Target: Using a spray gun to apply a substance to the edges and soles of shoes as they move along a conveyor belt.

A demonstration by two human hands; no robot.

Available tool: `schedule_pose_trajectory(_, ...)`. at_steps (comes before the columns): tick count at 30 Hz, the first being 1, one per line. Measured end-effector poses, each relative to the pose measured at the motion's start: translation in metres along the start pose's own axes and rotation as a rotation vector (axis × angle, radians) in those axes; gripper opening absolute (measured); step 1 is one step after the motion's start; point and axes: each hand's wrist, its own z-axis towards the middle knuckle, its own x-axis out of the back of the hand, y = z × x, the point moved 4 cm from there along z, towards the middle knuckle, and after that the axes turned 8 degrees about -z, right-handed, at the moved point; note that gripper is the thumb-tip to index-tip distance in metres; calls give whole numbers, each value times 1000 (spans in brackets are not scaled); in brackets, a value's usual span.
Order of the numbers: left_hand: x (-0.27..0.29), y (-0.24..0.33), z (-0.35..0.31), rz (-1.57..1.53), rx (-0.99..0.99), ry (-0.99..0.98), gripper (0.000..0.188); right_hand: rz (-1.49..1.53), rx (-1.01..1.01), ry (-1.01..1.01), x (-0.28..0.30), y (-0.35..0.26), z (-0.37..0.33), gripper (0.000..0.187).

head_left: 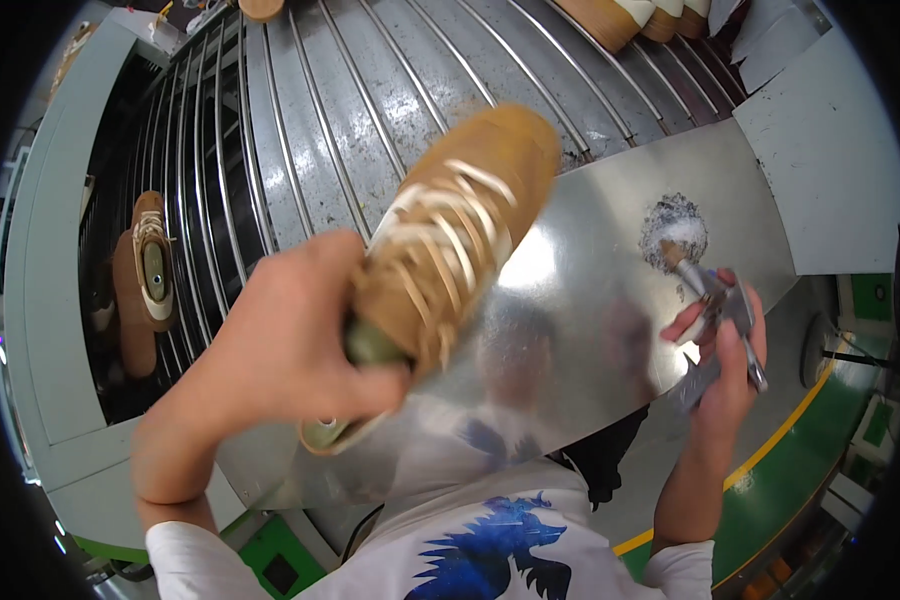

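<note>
My left hand [280,345] is closed around the heel end of a tan lace-up shoe [455,215], held up over the metal table with its toe pointing away and to the right. Pale laces cross its top, and an olive-green form fills the opening. In my right hand [735,345] is a small brush [686,268], its bristles at a whitish patch [678,225] with dark specks around it on the tabletop. A grey metal piece [700,380] also shows between those fingers; its kind I cannot make out.
Metal rollers [380,110] run beyond the shiny table [580,290]. At the left, another tan shoe [152,255] stands on the dark roller section. More tan shoes [610,20] sit at the far right. A pale grey panel [825,160] rises beside the table's right end.
</note>
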Motion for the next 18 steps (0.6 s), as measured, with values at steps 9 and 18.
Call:
schedule_pose_trajectory(9, -49, 1, -48, 574, -884, 294, 17, -141, -167, -5, 23, -10, 16, 50)
schedule_pose_trajectory(18, -52, -17, -41, 298, -734, 407, 15, 106, -400, -552, -110, -60, 30, 58)
